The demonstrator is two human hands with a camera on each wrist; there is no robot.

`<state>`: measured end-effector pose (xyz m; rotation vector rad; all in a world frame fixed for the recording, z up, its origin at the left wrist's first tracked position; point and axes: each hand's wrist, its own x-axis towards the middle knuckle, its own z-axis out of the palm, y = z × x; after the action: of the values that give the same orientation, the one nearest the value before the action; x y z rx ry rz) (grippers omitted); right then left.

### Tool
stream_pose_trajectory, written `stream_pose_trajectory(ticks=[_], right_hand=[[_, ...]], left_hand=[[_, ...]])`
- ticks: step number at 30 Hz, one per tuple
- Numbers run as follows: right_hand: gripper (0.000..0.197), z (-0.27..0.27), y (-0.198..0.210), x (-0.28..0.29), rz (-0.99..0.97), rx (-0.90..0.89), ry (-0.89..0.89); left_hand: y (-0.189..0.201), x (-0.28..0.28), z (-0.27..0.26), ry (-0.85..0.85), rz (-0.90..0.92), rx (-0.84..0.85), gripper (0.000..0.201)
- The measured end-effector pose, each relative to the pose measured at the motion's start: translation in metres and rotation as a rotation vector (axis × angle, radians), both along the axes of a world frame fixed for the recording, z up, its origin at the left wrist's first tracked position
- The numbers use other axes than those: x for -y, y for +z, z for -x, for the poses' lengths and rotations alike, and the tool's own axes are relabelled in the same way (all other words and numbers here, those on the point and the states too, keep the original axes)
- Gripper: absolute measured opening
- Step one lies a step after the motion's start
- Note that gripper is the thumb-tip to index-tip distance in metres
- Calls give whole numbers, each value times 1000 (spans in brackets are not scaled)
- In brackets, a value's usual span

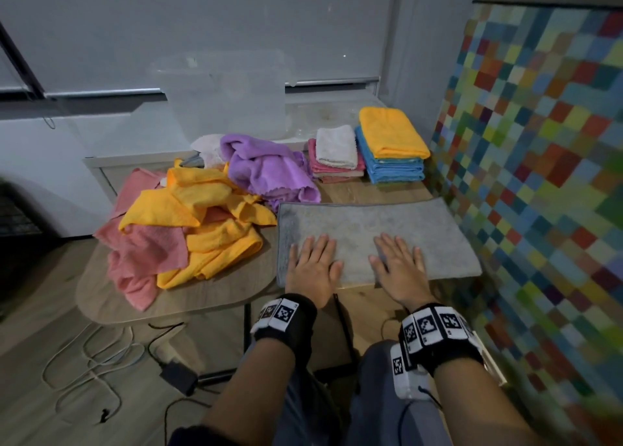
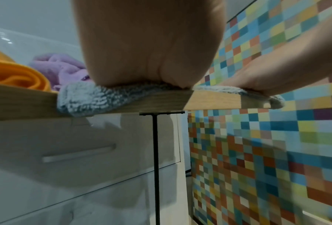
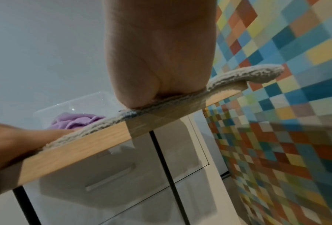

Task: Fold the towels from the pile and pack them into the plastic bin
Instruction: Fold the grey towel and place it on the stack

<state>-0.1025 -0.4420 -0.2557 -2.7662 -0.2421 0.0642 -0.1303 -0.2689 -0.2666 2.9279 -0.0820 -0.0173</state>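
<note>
A grey towel (image 1: 364, 230) lies folded flat on the wooden table (image 1: 357, 193), its near edge at the table's front. My left hand (image 1: 312, 265) and right hand (image 1: 399, 263) press on it side by side, palms down, fingers straight. In the wrist views the heel of my left hand (image 2: 147, 50) and of my right hand (image 3: 161, 60) sit on the grey towel (image 2: 88, 97) (image 3: 107, 123) at the table edge. A loose pile of orange, pink and purple towels (image 1: 188, 216) lies to the left. The clear plastic bin (image 1: 226, 91) stands at the back.
Two stacks of folded towels stand at the back right: white on pink (image 1: 337, 155) and orange on blue (image 1: 391, 145). A wall of coloured squares (image 1: 539, 176) runs close along the right. Cables and a power adapter (image 1: 175, 375) lie on the floor below.
</note>
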Motion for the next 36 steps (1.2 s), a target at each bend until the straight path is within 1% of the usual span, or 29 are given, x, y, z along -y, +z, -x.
stream_pose_trajectory(ticks=[3, 5, 7, 9, 11, 15, 20, 21, 22, 23, 25, 26, 27, 28, 29, 32, 33, 34, 36], right_hand=[[54, 0, 0, 5, 48, -31, 3], [55, -1, -1, 5, 73, -54, 24], [54, -6, 0, 3, 68, -74, 57], [49, -12, 2, 6, -24, -80, 89], [43, -17, 2, 15, -135, -37, 51], [35, -11, -6, 43, -158, 199, -230], [24, -3, -11, 61, -382, 293, -537], [27, -2, -9, 62, -446, 308, -609], [37, -4, -10, 64, -522, 303, -693], [51, -6, -10, 67, -626, 250, -783], [75, -8, -11, 74, -886, 79, -931], [80, -9, -12, 77, -1022, 1, -964], [79, -8, -11, 78, -1120, -35, -974], [73, -8, -11, 78, -1152, -13, -976], [63, -8, -10, 78, -1104, 64, -983], [12, -5, 3, 64, -900, 296, -943], [7, -5, 9, 57, -885, 348, -883], [15, -6, 12, 50, -884, 386, -805], [27, -6, 18, 30, -897, 396, -626]], left_hand=[[2, 0, 0, 26, 20, 0, 59], [2, -1, 2, 39, 29, 12, 54], [2, -4, 0, 54, 55, 26, 54], [3, -9, -4, 58, 76, 23, 54], [3, -14, -7, 49, 85, 12, 54], [0, -18, -9, 39, 86, 28, 55], [-1, -18, -5, 33, 59, 30, 55], [-2, -17, -4, 32, 53, 34, 55], [-2, -18, -3, 30, 52, 36, 55], [-2, -18, -2, 31, 52, 37, 55], [-3, -18, 1, 38, 57, 40, 55], [-4, -18, 2, 45, 61, 40, 55], [-4, -18, 3, 54, 66, 39, 56], [-3, -18, 4, 63, 73, 39, 56], [-3, -19, 5, 72, 83, 38, 56], [0, -21, 6, 83, 100, 30, 57], [2, -22, 5, 88, 105, 15, 58], [4, -22, 3, 95, 112, -4, 58], [10, -21, -1, 102, 130, -29, 57]])
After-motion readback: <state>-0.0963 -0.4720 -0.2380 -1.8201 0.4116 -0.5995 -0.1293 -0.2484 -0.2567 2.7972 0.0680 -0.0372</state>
